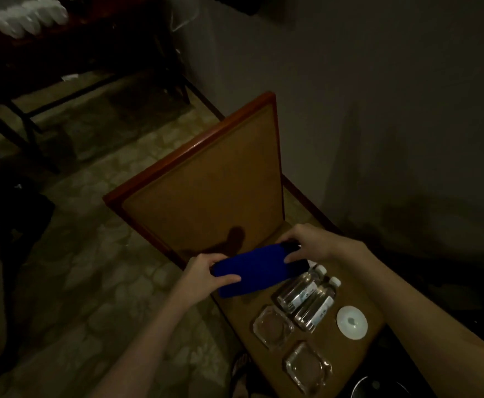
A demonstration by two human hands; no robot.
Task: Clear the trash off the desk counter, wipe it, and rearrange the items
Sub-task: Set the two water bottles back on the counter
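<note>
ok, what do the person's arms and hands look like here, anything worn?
Two bare forearms come in from the bottom edge. Left hand and right hand are bare too: no gloves, no sleeves in view, no watch, band or ring that I can make out. The lighting is dim, so small details could be missed.

The room is dimly lit, and a plain grey wall (pixel 378 96) is seen along the right side, with shadow gathered low on it. The floor (pixel 97 277) is covered in a pale stone-like pattern. A chair (pixel 206 182) with a reddish wooden frame and tan upholstery is placed near the wall, and a dark wooden table (pixel 48 53) on thin dark legs is seen at the upper left.
</note>
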